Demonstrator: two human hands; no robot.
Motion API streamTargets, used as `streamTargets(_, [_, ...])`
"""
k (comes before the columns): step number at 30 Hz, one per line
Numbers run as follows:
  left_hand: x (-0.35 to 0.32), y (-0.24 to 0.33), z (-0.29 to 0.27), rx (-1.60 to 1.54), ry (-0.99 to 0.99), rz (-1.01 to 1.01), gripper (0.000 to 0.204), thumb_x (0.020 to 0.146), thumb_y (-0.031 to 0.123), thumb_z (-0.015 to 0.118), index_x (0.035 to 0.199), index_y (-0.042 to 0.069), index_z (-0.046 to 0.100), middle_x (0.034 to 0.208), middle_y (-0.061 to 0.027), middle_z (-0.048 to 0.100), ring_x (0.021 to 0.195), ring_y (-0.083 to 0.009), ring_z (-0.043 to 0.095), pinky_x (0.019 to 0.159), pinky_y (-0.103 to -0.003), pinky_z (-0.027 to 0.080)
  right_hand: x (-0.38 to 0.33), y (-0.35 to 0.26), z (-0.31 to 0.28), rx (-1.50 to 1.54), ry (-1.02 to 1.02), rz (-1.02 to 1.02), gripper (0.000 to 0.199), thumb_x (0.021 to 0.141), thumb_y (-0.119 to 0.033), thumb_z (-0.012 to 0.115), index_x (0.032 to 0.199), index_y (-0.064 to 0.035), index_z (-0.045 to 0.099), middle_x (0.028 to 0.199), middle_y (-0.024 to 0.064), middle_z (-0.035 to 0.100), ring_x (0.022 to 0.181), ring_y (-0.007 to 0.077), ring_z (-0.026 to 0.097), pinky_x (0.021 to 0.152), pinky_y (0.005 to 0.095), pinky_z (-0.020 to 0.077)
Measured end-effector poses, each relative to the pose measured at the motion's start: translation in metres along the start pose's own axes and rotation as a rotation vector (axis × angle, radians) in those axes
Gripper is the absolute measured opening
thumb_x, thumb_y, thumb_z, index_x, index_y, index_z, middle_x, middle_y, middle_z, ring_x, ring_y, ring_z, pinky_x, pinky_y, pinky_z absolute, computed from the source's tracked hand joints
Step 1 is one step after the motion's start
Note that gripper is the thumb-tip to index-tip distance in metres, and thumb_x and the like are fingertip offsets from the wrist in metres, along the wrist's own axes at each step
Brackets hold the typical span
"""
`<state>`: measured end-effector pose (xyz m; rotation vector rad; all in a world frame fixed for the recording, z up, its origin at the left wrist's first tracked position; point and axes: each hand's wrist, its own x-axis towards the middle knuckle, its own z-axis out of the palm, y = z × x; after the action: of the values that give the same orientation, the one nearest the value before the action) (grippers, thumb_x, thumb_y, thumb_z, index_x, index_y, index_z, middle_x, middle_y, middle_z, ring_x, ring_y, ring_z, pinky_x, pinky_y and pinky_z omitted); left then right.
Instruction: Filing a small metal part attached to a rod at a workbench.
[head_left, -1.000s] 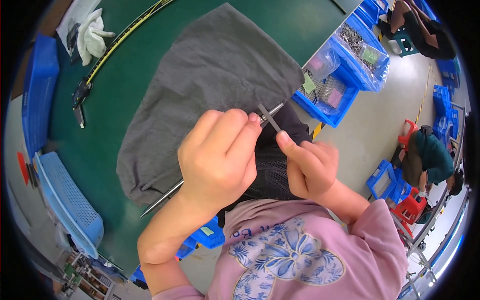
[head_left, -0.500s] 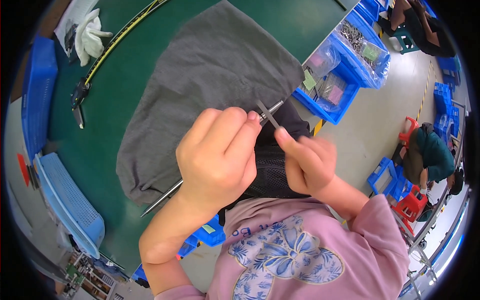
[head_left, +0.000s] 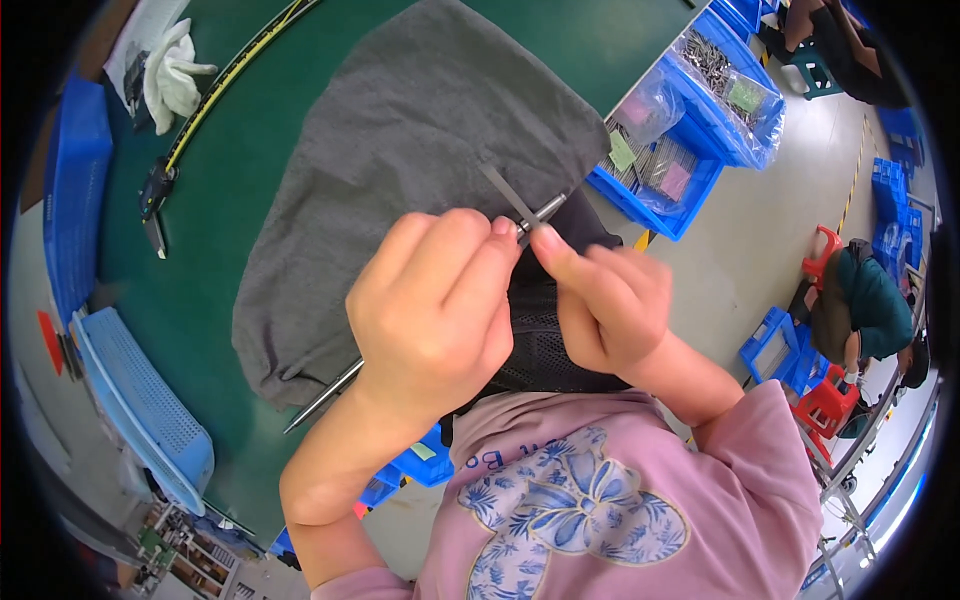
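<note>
My left hand (head_left: 435,310) is closed round a slender metal rod (head_left: 326,394), which runs at a slant from below my left wrist to a narrow tip at upper right. In my closed right hand (head_left: 615,305) is a thin, flat grey file (head_left: 507,190), its far end pointing up and left. The file lies across the rod just beyond my left fingertips, near the tip. Most of the rod's middle is hidden by my left hand. Beneath both hands a dark grey cloth (head_left: 430,120) spreads over the table edge and my lap.
The green table (head_left: 255,180) holds a caliper (head_left: 157,200), a yellow-black strip and a white glove (head_left: 175,75). Blue bins (head_left: 690,215) with metal rods stand at right. A light blue basket (head_left: 150,410) is at left. A person (head_left: 865,305) sits by red stools farther right.
My right hand has moved left, pushing the file up and left across the rod, so more of it shows past the rod. My left hand and the rod stay nearly still.
</note>
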<state>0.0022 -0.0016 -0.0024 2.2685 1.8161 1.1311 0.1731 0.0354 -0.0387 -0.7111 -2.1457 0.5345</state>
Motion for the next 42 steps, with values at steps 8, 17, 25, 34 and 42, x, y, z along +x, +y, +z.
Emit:
streamTargets(8, [0.001, 0.0, 0.001, -0.002, -0.006, 0.006, 0.014, 0.066, -0.002, 0.068, 0.08, 0.001, 0.066, 0.074, -0.0039, 0.055, 0.062, -0.0202, 0.053, 0.05, -0.031, 0.044, 0.0, -0.001, 0.001, -0.029, -0.009, 0.02, 0.051, 0.06, 0.003, 0.061, 0.109, -0.0033, 0.071, 0.051, -0.0006, 0.036, 0.037, 0.0132, 0.037, 0.037, 0.0289, 0.0299])
streamTargets(17, [0.0, 0.0, 0.001, 0.006, 0.01, 0.005, 0.014, 0.066, -0.003, 0.069, 0.079, 0.002, 0.066, 0.074, -0.0035, 0.056, 0.061, -0.0199, 0.053, 0.05, -0.031, 0.043, -0.009, -0.002, -0.001, 0.015, -0.005, 0.034, 0.052, 0.061, 0.007, 0.059, 0.111, 0.0003, 0.068, 0.052, 0.0007, 0.034, 0.037, 0.0152, 0.033, 0.038, 0.0305, 0.0258])
streamTargets(25, [0.001, 0.001, 0.0, -0.015, -0.009, -0.016, 0.015, 0.067, -0.004, 0.072, 0.079, 0.002, 0.065, 0.074, -0.0034, 0.056, 0.061, -0.0198, 0.053, 0.05, -0.032, 0.043, -0.03, 0.004, -0.012, 0.101, 0.097, 0.057, 0.051, 0.061, 0.01, 0.059, 0.11, 0.0002, 0.069, 0.049, -0.0012, 0.034, 0.036, 0.0138, 0.031, 0.037, 0.0284, 0.0254])
streamTargets(34, [0.001, 0.0, -0.001, -0.024, -0.015, -0.022, 0.016, 0.067, -0.003, 0.073, 0.079, 0.003, 0.065, 0.075, -0.0033, 0.056, 0.062, -0.0203, 0.053, 0.051, -0.031, 0.043, -0.025, 0.0, -0.01, 0.075, -0.013, 0.033, 0.05, 0.064, 0.011, 0.059, 0.113, 0.0022, 0.066, 0.052, -0.0002, 0.038, 0.037, 0.0142, 0.033, 0.038, 0.0302, 0.0234])
streamTargets(42, [0.002, 0.001, -0.001, -0.007, -0.007, -0.008, 0.013, 0.068, -0.003, 0.07, 0.078, 0.002, 0.064, 0.075, -0.0035, 0.056, 0.062, -0.0204, 0.053, 0.051, -0.031, 0.044, -0.006, 0.002, -0.003, -0.042, -0.016, -0.016, 0.053, 0.058, 0.001, 0.061, 0.11, -0.0053, 0.071, 0.052, -0.0012, 0.032, 0.038, 0.013, 0.035, 0.038, 0.0284, 0.0287])
